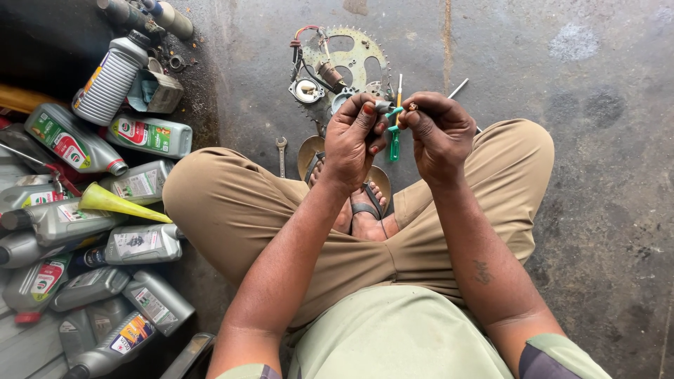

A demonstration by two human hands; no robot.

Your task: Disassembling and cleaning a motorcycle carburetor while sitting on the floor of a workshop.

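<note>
On the concrete floor (562, 140) we sit cross-legged; grey oil bottles (105, 210) heap at nine o'clock, a sprocket (358, 60) at twelve. Our left hand (354, 140) pinches a small metal part (383, 107); our right hand (439, 137) grips a green screwdriver (394, 137).

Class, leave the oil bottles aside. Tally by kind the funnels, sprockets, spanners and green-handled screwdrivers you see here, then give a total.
Yellow funnel: 1
Toothed sprocket: 1
Spanner: 1
Green-handled screwdriver: 1
Total: 4
</note>
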